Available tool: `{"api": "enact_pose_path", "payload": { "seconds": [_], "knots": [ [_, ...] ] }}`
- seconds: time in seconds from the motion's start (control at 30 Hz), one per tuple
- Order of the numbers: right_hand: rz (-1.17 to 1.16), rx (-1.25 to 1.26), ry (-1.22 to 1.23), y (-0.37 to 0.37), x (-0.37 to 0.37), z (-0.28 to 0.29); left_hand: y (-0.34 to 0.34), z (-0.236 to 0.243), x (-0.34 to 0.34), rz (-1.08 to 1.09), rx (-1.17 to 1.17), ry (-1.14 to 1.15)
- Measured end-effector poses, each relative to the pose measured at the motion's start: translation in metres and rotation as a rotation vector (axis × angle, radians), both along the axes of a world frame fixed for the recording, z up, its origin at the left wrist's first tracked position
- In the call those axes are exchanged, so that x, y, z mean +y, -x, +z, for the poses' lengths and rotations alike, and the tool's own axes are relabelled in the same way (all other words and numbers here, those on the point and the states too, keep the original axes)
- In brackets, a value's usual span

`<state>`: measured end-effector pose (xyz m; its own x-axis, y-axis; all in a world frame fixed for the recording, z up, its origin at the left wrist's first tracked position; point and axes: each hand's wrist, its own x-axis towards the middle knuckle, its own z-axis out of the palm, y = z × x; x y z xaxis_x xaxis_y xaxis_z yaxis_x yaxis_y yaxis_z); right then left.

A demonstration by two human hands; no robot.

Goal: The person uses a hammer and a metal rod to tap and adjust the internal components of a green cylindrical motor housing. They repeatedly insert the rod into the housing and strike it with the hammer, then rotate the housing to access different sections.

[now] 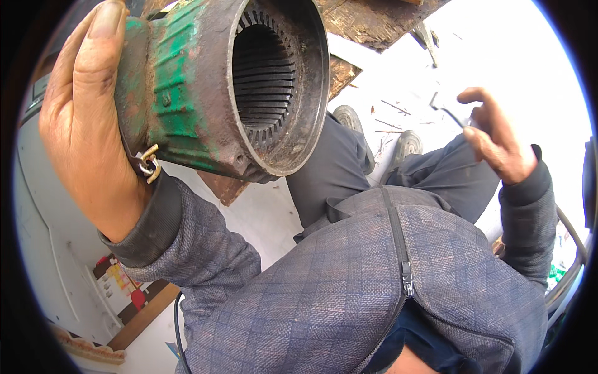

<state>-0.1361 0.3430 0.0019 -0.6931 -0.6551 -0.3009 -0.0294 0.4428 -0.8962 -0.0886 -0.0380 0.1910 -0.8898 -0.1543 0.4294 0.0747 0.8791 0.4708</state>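
A green, rust-worn electric motor housing fills the upper left, its round open end turned to the right. Inside it shows a dark ring-shaped stator core with narrow slots. My left hand grips the housing's back end, the fingers pressed along its left side; some fingers are hidden. By my left wrist, a small brass-coloured terminal sticks out from the housing's lower edge. Well apart from the housing, my right hand pinches a thin dark metal tool with a bent tip between thumb and fingers.
Worn wooden boards lie behind the housing. Thin sticks or wire scraps are scattered on the bright white floor, with a metal object farther off. My legs and shoes are below. A curved chair-like frame stands at the right.
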Motion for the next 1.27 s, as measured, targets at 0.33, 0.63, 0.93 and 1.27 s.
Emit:
{"api": "enact_pose_path", "payload": {
  "seconds": [0.33,0.63,0.93,1.27],
  "knots": [
    [-0.133,-0.240,0.164,-0.037,0.013,-0.036,-0.014,-0.001,0.006,0.066,0.019,0.099],
    [-0.051,0.361,0.191,-0.043,-0.002,-0.024,-0.026,-0.007,0.000,0.032,0.056,0.097],
    [0.313,0.934,-0.080,-0.016,-0.074,0.008,-0.028,-0.008,0.002,0.049,0.072,0.094],
    [0.395,1.005,-0.150,-0.011,-0.075,0.020,-0.025,-0.015,0.015,0.072,0.037,-0.062]
  ]
}}
